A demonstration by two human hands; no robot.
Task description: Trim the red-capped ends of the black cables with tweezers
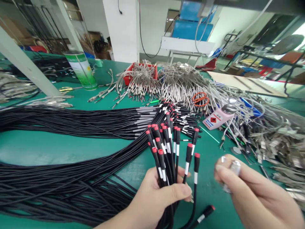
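My left hand (152,195) is wrapped round a bunch of black cables (170,165) whose ends stand up above the thumb. The connectors have red tips and white labels. One cable end (206,213) droops away to the lower right, outside the grip. To the right, my right hand (258,194) is closed in a pinch. Small shiny silver pieces (235,167) show between and around its fingers; blur hides exactly what they are. The two hands are apart. Behind my left hand, more black cables (95,119) with grey sleeves lie across the green table (71,148).
A pink bottle (216,119) with a metal top stands at the right, near orange scissor handles (200,99). Grey-white cables pile up around a red bin (128,76) and along the right side. A green-and-white can (83,70) stands back left beside a slanting white post (30,63).
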